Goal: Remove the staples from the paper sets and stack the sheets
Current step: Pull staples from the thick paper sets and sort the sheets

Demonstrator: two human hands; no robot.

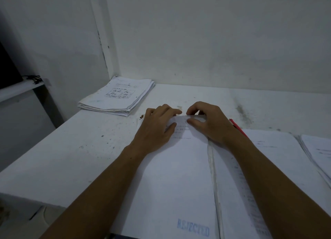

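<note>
A white paper set (175, 176) with a blue "REJECTED" stamp lies in front of me on the white table (89, 149). My left hand (157, 127) rests on its top left part, fingers at the far edge. My right hand (206, 122) pinches the top edge of the same set between thumb and fingers. Whether a staple is there I cannot tell; the fingers hide that spot. A stack of sheets (118, 96) lies at the far left corner of the table.
More paper piles (279, 160) lie to the right, under my right forearm. A red pen-like object (238, 127) sticks out beside my right wrist. Small brown bits (141, 116) sit by my left hand. The wall (215, 41) stands close behind.
</note>
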